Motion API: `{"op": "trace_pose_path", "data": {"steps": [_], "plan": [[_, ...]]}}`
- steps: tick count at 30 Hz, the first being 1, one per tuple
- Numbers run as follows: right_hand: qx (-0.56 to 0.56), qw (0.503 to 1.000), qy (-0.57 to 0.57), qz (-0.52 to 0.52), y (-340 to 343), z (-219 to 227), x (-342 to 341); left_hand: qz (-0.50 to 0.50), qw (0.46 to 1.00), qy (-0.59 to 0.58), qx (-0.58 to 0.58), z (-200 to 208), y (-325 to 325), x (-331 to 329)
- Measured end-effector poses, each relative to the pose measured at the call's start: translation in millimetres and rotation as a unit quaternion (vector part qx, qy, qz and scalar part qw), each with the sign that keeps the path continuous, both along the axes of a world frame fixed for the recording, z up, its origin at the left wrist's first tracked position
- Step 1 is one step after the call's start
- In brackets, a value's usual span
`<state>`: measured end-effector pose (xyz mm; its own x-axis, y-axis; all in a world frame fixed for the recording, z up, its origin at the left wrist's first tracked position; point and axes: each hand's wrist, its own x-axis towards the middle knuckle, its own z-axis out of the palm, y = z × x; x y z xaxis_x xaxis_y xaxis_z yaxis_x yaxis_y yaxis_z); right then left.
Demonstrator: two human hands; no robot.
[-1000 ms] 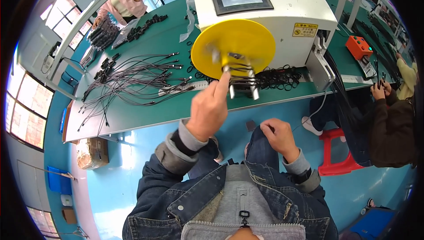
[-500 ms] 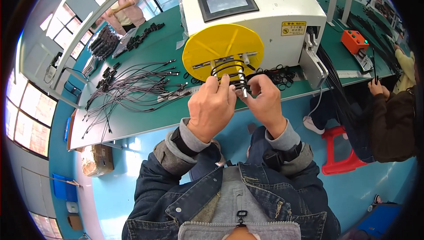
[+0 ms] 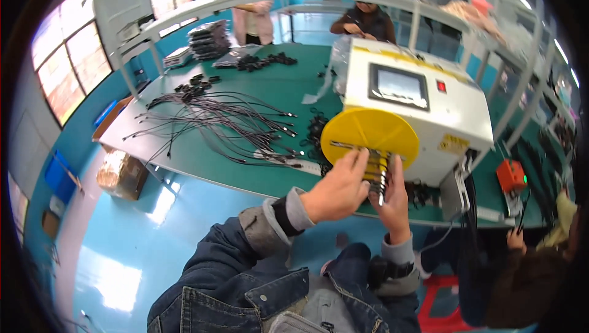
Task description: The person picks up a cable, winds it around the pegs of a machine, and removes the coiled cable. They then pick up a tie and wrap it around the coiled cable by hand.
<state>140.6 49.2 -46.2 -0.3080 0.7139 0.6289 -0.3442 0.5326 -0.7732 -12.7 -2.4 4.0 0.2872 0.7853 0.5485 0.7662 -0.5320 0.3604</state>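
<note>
A black cable (image 3: 375, 176) lies in several loops on the metal pins that stick out from the yellow disc (image 3: 402, 133) of a winding machine. My left hand (image 3: 338, 191) presses its bent fingers against the left side of these loops, close to the disc. On the other side, my right hand (image 3: 394, 203) holds the coil between thumb and fingers, the fingers pointing up along it. One bright pin end pokes out between the two hands. The fingertips are partly hidden and a little blurred.
The white machine body (image 3: 423, 143) carries a screen (image 3: 399, 86) and a red switch (image 3: 441, 86). Loose cables (image 3: 227, 118) spread over the green table (image 3: 285, 176) at left. An orange control box (image 3: 511, 175) stands right. Beside me sits a co-worker, near a red stool (image 3: 438, 308); others stand across the table.
My view has swung left, so machine and hands appear farther right. Both hands have closed in along the coil; its loops, spread before, now sit closer together on the pins.
</note>
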Motion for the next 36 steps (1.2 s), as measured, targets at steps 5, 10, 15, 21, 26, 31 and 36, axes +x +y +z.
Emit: {"op": "trace_pose_path", "data": {"steps": [5, 10, 15, 21, 26, 31, 36], "plan": [[-0.076, 0.997, -0.001, -0.011, -24, 6, -12, 0.031, 0.999, 0.005, 0.038, 5, -16, -5], [-0.049, 0.979, -0.043, -0.191, -50, 0, -22, 0.020, 0.998, -0.001, 0.052, -1, -23, 3], [0.060, 0.923, -0.150, -0.349, -56, 9, -34, 0.025, 0.997, 0.019, 0.071, 0, -23, 0], [-0.004, 0.923, -0.172, -0.343, -68, 18, -32, 0.039, 0.995, 0.018, 0.088, -6, -36, 2], [0.018, 0.908, -0.208, -0.364, -105, -4, -9, 0.031, 0.998, 0.026, 0.038, -19, -85, 20], [0.014, 0.893, -0.337, -0.299, -111, -67, 3, 0.062, 0.986, -0.050, -0.146, -80, -96, 33], [0.042, 0.941, -0.273, -0.197, -33, -116, 6, -0.072, 0.978, -0.103, -0.166, -135, -26, -6]]}}
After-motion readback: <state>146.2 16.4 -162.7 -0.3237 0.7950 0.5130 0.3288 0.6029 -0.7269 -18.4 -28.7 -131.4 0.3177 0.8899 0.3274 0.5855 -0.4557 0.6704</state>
